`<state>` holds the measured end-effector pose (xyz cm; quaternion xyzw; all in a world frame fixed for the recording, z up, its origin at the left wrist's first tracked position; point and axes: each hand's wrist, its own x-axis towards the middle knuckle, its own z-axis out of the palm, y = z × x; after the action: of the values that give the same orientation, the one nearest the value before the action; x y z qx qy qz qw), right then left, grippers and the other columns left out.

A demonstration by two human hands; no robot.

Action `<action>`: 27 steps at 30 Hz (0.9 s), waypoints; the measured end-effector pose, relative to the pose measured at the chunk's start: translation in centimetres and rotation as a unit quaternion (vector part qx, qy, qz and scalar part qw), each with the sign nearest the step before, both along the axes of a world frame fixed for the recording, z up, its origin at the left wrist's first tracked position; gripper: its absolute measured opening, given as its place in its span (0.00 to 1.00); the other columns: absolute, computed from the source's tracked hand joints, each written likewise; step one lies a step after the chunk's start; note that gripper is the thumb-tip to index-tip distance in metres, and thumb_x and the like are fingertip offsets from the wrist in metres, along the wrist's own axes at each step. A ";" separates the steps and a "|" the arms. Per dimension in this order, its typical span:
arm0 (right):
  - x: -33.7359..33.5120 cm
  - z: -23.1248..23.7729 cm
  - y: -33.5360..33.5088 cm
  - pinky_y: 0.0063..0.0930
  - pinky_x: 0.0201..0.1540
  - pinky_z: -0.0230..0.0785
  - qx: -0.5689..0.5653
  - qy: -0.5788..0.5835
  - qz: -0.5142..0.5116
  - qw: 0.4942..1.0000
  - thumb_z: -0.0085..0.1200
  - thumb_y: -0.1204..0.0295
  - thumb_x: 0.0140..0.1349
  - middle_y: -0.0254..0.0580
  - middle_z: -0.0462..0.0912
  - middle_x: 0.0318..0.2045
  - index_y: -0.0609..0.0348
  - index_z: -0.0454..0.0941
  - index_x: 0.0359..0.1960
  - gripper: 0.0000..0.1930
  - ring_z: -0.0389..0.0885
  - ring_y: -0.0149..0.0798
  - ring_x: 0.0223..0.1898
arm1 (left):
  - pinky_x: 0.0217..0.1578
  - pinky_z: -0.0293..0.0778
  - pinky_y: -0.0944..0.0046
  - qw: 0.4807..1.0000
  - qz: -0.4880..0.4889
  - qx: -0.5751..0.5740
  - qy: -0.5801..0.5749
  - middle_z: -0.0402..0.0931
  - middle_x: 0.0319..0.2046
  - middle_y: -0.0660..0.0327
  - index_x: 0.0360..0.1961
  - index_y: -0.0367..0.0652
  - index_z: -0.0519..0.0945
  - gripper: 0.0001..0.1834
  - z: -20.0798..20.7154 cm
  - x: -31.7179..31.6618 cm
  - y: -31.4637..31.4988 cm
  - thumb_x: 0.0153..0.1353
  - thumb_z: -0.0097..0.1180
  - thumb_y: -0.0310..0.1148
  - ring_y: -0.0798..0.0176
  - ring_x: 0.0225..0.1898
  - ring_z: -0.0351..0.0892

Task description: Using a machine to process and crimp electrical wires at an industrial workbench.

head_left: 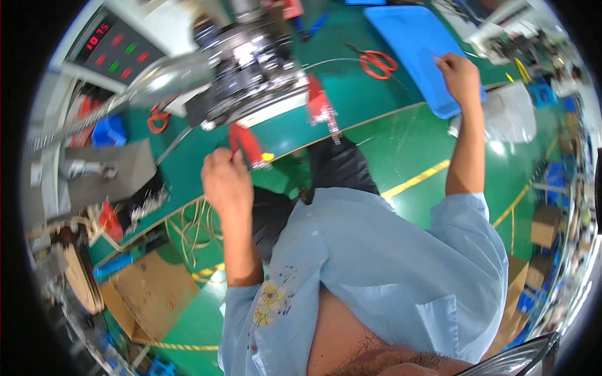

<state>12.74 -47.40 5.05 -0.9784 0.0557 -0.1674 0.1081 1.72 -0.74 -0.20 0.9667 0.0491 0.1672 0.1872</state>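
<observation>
Our left hand [226, 178], mid-frame, pinches a small red-handled lever [246, 145] under the grey metal machine [251, 72]. Our right hand [459, 78], upper right, closes on a thin wire at the blue plastic tray [407, 44] on the green worktop [351, 94]; feeding looks unfinished.

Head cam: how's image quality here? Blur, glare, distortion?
Head view: strong fisheye, so the green bench edge and yellow floor line bow, with a black rim around the circle. The metal machine and red-handled clamp are smeared by motion blur. Glare washes out the clear bag. The left hand and right hand read fairly sharp.
</observation>
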 end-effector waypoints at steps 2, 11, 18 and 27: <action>1.3 -0.7 -2.2 0.46 0.41 0.74 -0.054 0.000 -0.047 0.997 0.59 0.59 0.58 0.52 0.84 0.31 0.55 0.85 0.34 0.13 0.83 0.56 0.37 | 0.38 0.69 0.45 1.000 -0.001 0.002 0.006 0.74 0.30 0.50 0.30 0.39 0.74 0.08 -0.2 0.0 0.3 0.59 0.59 0.31 0.42 0.35 0.74; -1.1 -1.8 -2.6 0.47 0.41 0.75 -0.001 0.004 -0.177 0.984 0.62 0.58 0.53 0.52 0.84 0.31 0.53 0.84 0.33 0.13 0.83 0.56 0.37 | 0.36 0.68 0.46 0.998 0.013 0.020 0.052 0.74 0.29 0.52 0.29 0.38 0.72 0.10 0.2 0.3 0.2 0.63 0.56 0.32 0.43 0.34 0.74; -0.2 -4.4 -6.1 0.46 0.46 0.74 -0.101 0.033 -0.219 0.970 0.71 0.51 0.43 0.47 0.83 0.42 0.52 0.79 0.44 0.29 0.80 0.57 0.45 | 0.33 0.66 0.46 1.000 -0.006 -0.004 0.019 0.73 0.27 0.49 0.28 0.35 0.71 0.11 0.2 0.2 0.6 0.63 0.56 0.30 0.41 0.30 0.73; 0.7 -4.1 -9.3 0.64 0.57 0.62 -0.094 0.041 -0.267 0.958 0.69 0.48 0.46 0.44 0.79 0.53 0.42 0.72 0.60 0.38 0.75 0.54 0.56 | 0.33 0.67 0.47 0.999 -0.017 -0.034 0.023 0.74 0.26 0.49 0.27 0.35 0.72 0.10 0.4 0.2 0.9 0.62 0.56 0.30 0.41 0.30 0.74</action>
<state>13.44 -56.66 0.91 -0.9395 0.3036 -0.1548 -0.0350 1.93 0.17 0.21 0.9641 0.0423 0.1397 0.2219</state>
